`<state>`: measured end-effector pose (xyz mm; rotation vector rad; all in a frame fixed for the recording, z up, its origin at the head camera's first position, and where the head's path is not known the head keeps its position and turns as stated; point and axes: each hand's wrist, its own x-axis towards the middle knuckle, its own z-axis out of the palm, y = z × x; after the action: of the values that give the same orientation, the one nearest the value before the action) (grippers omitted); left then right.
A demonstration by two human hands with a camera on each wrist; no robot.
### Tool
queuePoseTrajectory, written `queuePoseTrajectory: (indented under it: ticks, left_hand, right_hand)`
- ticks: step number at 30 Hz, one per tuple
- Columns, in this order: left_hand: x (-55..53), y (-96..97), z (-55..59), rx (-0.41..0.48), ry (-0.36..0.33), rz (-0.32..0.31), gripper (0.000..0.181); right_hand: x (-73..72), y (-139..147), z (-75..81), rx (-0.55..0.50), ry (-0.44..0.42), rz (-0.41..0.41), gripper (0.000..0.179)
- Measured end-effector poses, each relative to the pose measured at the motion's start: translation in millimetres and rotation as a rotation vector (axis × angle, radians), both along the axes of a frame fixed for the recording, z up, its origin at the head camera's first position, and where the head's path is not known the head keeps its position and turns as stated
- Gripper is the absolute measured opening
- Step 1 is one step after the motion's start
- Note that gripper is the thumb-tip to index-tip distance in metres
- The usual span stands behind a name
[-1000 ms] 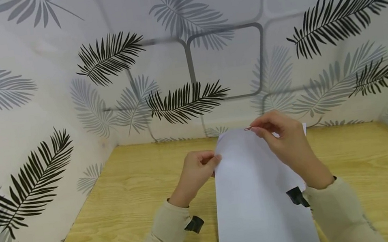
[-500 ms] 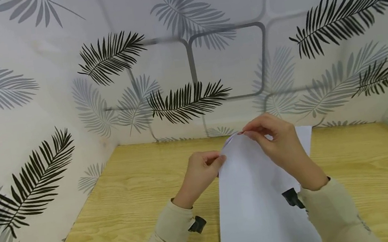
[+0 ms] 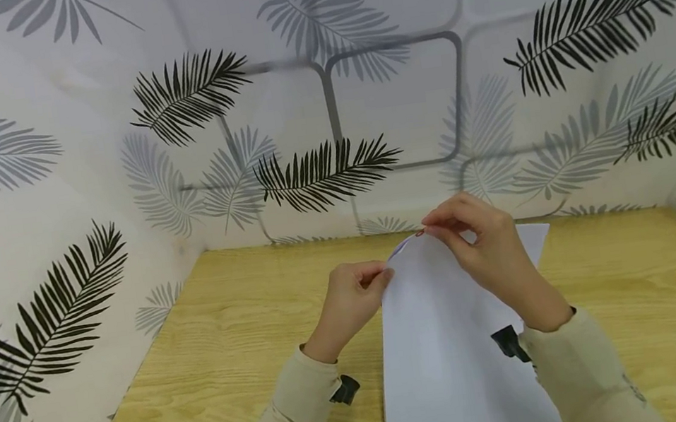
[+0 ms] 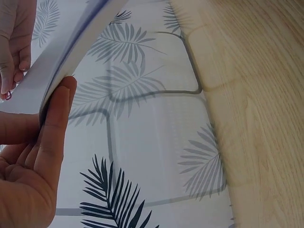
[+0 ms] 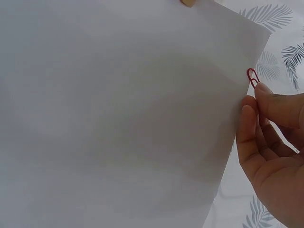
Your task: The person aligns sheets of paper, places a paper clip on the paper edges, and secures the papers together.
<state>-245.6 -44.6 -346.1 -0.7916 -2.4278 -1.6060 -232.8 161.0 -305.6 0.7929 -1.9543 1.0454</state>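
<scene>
White paper sheets (image 3: pixel 457 338) stand tilted up from the table, their top edge bowed. My left hand (image 3: pixel 352 298) pinches the sheets at their left edge between thumb and fingers. In the left wrist view the stack (image 4: pixel 78 45) shows its edge, with a purplish line along it. My right hand (image 3: pixel 484 249) pinches a red paper clip (image 5: pixel 253 77) at the top edge of the paper. In the right wrist view the clip's loop lies against the paper's edge; how far it has slid on cannot be told.
A wood-grain table (image 3: pixel 237 367) lies beneath. Behind it stands a pale wall covering (image 3: pixel 389 111) with leaf prints. Black straps or mounts (image 3: pixel 345 390) sit at both sleeve cuffs.
My right hand has moved a little left with the paper clip, bringing it to the paper's top edge. The left hand keeps its pinch, and the sheets have shifted slightly right.
</scene>
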Motion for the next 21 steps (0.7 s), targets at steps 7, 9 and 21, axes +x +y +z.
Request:
queuePoseTrajectory:
  ticks: [7,9,21]
  left_hand:
    - [-0.4,2.4,-2.6,-0.038,0.064,0.025,0.014]
    - [-0.5,2.9,-4.1,-0.044,0.077,0.034,0.013]
    - [0.9,6.8,-3.4,-0.067,0.11,0.087,0.012]
  right_hand:
    - [0.3,1.0,0.2,0.023,0.008,-0.023,0.015]
    - [0.2,0.6,-0.6,0.033,0.007,-0.046,0.017]
    - [-0.8,1.8,-3.8,0.047,0.004,-0.052,0.018]
